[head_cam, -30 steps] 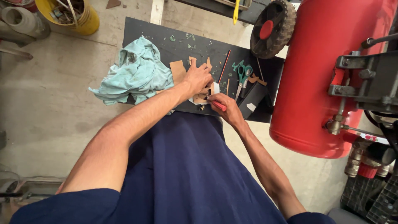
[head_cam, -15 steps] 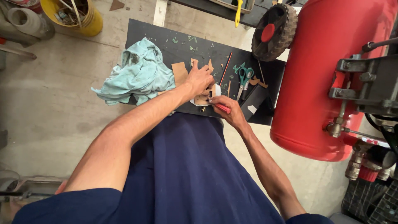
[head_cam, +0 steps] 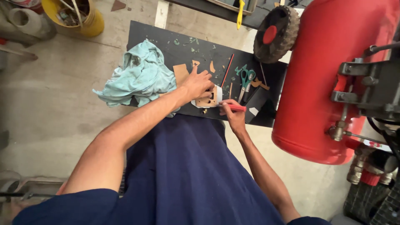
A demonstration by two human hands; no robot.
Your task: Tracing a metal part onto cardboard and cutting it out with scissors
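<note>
Right, I'm looking at a small flat brown cardboard cut-out with holes (head_cam: 207,100), lying on a pale sheet at the near edge of the black rectangular worktop (head_cam: 166,37). My left hand (head_cam: 196,84) is pressed down flat on top of it, fingers spread, pinning it in place. My right hand (head_cam: 231,113) is closed around a red pen-like tool (head_cam: 234,108), whose tip sits just beside the cut-out's right edge; whether it actually touches I cannot tell.

Moving outward, loose brown cardboard scraps (head_cam: 181,73) lie just behind the left hand. A crumpled pale turquoise cloth (head_cam: 139,77) is heaped on the worktop's left side, spilling over its edge. To the right of the hands I see green-handled scissors (head_cam: 246,79), and a thin red rod (head_cam: 227,70) lying at a slant. Small green flecks are scattered across the far part of the board.

Further out, a large red metal tank (head_cam: 325,83) with a black rubber wheel (head_cam: 276,35) stands on the right, and a yellow round bucket (head_cam: 85,18) sits on the concrete floor at top left.
</note>
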